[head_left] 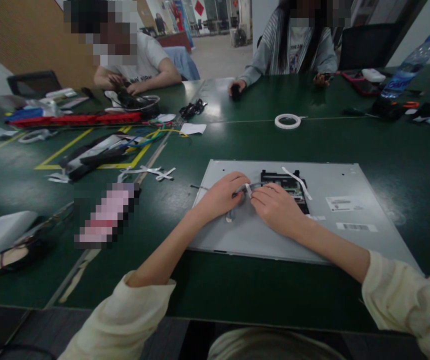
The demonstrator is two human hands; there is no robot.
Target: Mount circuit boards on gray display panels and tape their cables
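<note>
A flat silver-grey panel (215, 237), like the back of a display screen, lies on the green table in front of me. A black-framed circuit board (300, 192) is fixed to it, partly covered by my right hand. My left hand (224, 196) has its fingers curled round a grey cable (240, 189) above the panel. Close beside it, my right hand (279, 209) pinches at a short strip of white tape (248, 190) on that cable. Another white tape strip (296, 181) hangs over the board's frame. The fingertips partly hide the cable.
Left of the panel lie a blurred-out phone (106, 215) and loose white tape strips (158, 172). A tape roll (287, 121) is behind the panel. Red strips and wires (80, 120) lie far left; a water bottle (408, 70) stands far right. Two people sit opposite.
</note>
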